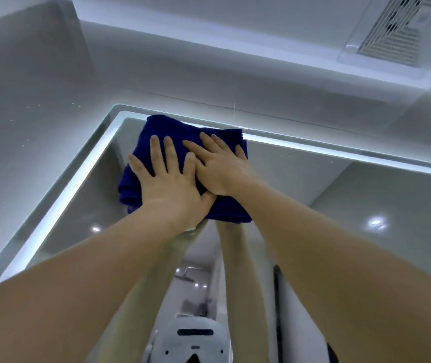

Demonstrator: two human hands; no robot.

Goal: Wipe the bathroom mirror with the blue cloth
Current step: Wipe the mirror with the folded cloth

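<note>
Cloth (156, 132) as landmark: dark blue, folded thick, pressed flat on the mirror (340, 205) just inside its top left corner, its upper edge lapping over the lit strip (59, 203) that runs round the glass.

Left of the cloth: the lit strip slants down the mirror's side; beyond it plain grey wall (25, 100) with a few pale specks. Nothing stands in the way there.

On the cloth: left hand (172, 187) flat, fingers apart, palm down on the lower left part. Right hand (222, 171) flat beside it, fingers a little apart and laid over the left index finger. Neither hand pinches the fabric; both only press.

Risks, judged from this: with no pinch, the thick fold could slide or fall if pressure eases. Both arms reach high and lean on the glass, so a slip of the cloth would carry the weight forward. Bare wrists sit at the cloth's lower edge and could smear the glass.

Right of the cloth: a long clear run of glass under the top strip, seemingly unwiped, reflecting ceiling spotlights.

Above right of the cloth: ceiling vent (397, 30), well apart.

Below the cloth: reflected forearms and the headset.
</note>
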